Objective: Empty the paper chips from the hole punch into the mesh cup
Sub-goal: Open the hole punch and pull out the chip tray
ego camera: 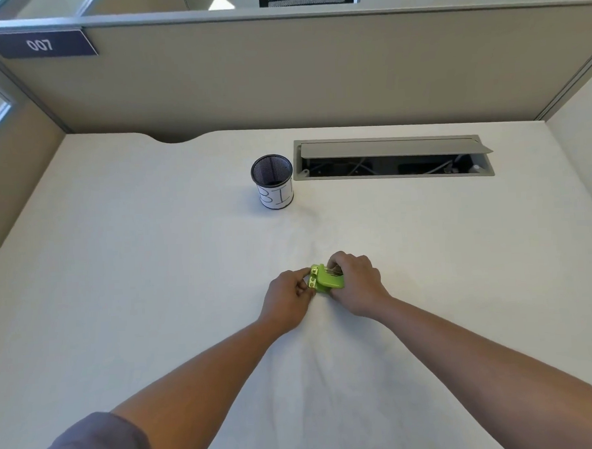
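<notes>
A small lime-green hole punch (326, 279) is held just above or on the white-covered desk, near its middle. My right hand (357, 284) wraps around its right side and top. My left hand (289, 298) pinches its left end with thumb and fingers. The black mesh cup (272, 181), with a white label around its lower half, stands upright farther back on the desk, well apart from both hands. Its inside looks dark, and I cannot tell what is in it. No paper chips are visible.
An open cable tray (392, 157) with a raised grey lid is set into the desk right of the cup. Beige partition walls (280, 74) close off the back and sides. A white cloth (152, 266) covers the desk.
</notes>
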The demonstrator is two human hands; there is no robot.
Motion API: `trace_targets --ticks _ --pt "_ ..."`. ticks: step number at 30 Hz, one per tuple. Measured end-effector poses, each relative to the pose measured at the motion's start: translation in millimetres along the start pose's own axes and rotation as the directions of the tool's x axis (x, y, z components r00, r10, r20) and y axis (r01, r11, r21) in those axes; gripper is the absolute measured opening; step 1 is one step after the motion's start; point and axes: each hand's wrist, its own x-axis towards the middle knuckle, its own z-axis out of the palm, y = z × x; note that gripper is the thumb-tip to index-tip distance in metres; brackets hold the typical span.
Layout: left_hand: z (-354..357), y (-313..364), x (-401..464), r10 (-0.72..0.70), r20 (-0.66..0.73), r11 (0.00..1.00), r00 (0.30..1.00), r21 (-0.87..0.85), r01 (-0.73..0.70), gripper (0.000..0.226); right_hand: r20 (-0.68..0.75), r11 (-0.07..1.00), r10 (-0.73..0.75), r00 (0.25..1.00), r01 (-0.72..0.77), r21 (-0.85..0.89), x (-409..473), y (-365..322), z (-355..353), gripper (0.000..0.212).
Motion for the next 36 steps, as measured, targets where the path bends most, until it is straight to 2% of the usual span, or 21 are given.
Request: trace_targets --ticks 6,9,12,16,19,25,27,36 --pt "-0.4 -1.6 -2.5 -0.012 0.017 0.999 1.000 -0.042 0.013 0.035 0.041 0.991 0.074 0.996 -0.078 0.105 -1.5 -1.3 0.3 0.045" --pt "-0.8 1.7 -5.7 -0.107 0.028 0.957 0.994 -0.268 0.111 0.026 0.045 0.984 0.082 0.996 -0.088 0.157 -4.3 -2.1 -1.7 0.046" --pt "-4.5 13.2 -4.6 -0.257 0.074 0.777 0.964 -0.578 0.251 0.029 0.031 0.974 0.085 0.996 -0.090 0.208 -7.0 -6.4 -3.9 0.049" --pt "-9.9 27.4 1.9 -0.357 0.197 0.467 0.913 -0.809 0.357 0.027 -0.018 0.958 0.064 0.998 -0.056 0.281 -12.1 -18.3 -5.6 0.045" --pt "-8.1 37.8 1.2 -0.359 0.298 0.250 0.884 -0.882 0.399 0.034 -0.060 0.944 0.059 0.996 -0.036 0.327 -16.6 -29.7 -6.1 0.047" --pt "-0.9 56.0 -2.1 -0.274 0.436 0.004 0.857 -0.891 0.455 0.076 -0.141 0.929 0.067 0.988 -0.010 0.369 -24.3 -43.6 -7.3 0.050" --pt "0.3 59.7 -3.2 -0.274 0.446 -0.024 0.852 -0.889 0.457 0.077 -0.165 0.936 0.065 0.984 -0.003 0.352 -27.4 -47.7 -7.7 0.052" --pt "-2.2 63.5 -1.7 -0.276 0.462 -0.030 0.843 -0.881 0.473 0.060 -0.249 0.936 0.111 0.962 -0.017 0.351 -35.4 -58.7 -7.9 0.051"
